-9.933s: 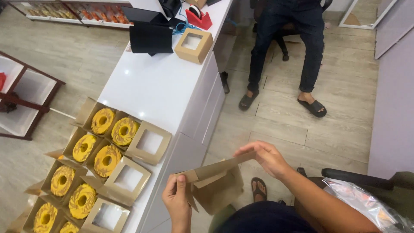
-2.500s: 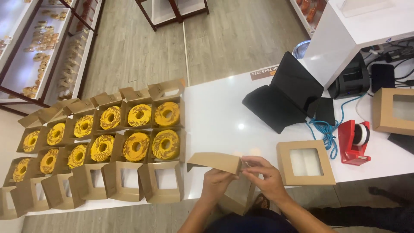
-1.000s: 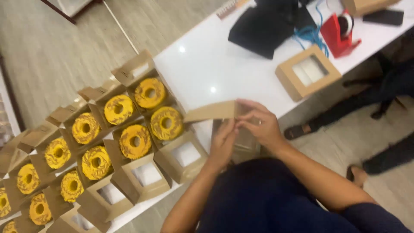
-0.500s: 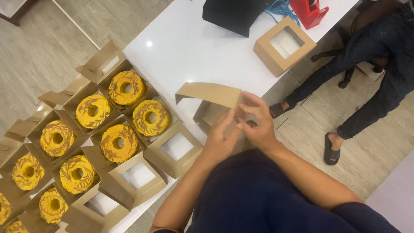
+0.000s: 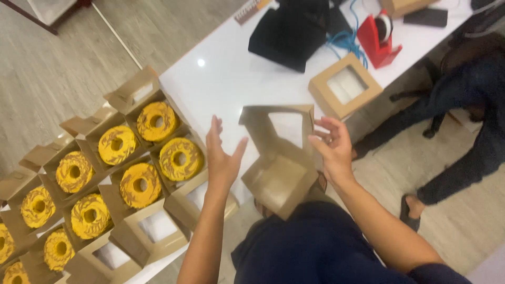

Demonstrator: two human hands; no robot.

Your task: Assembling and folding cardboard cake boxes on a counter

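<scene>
Half a second ago we pinched the folded cardboard box (image 5: 279, 173) with both hands; now it hangs open between them above the worktop (image 5: 226, 79) edge, window lid up. Our left hand (image 5: 223, 155) has let go, fingers spread apart. Our right hand (image 5: 332, 147), fingers apart, only touches the lid's edge.

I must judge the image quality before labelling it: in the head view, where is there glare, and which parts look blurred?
Head view: a small bright glare spot sits on the white counter, a reflected ceiling light. The left hand and the right hand show soft motion blur, as does the open brown box between them. The ring cakes in their boxes look fairly sharp. Lighting is even, with weak shadows.
</scene>
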